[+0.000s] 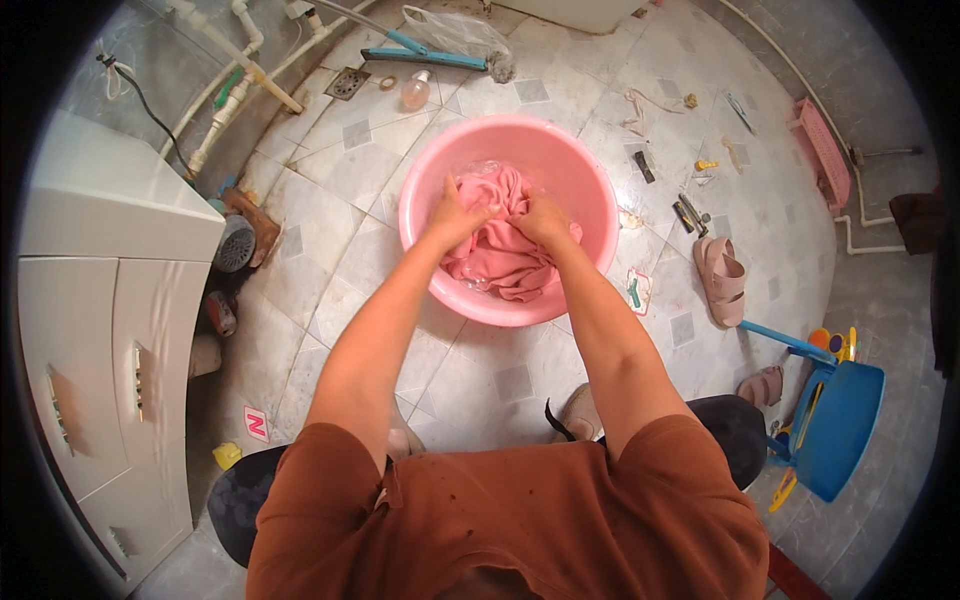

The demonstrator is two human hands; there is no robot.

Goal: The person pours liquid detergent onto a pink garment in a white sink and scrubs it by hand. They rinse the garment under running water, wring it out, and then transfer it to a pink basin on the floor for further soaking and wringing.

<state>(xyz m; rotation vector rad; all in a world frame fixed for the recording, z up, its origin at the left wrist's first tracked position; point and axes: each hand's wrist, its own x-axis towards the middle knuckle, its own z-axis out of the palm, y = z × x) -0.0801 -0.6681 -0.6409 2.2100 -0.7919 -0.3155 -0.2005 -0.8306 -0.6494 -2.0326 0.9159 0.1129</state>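
Note:
A round pink plastic basin [577,161] stands on the tiled floor in front of me. Wet pink cloth [510,259] lies bunched inside, with water and some bubbles around it. My left hand [459,217] grips the cloth at its left side, thumb pointing up. My right hand [541,217] grips a fold on the right, close to the left hand. Part of the fingers of both hands is hidden in the folds.
A pump bottle [415,91] and a blue floor squeegee [427,57] are beyond the basin. At right are a pink sandal [721,281], small scattered items and a blue dustpan [840,431]. A white cabinet [97,217] stands at left.

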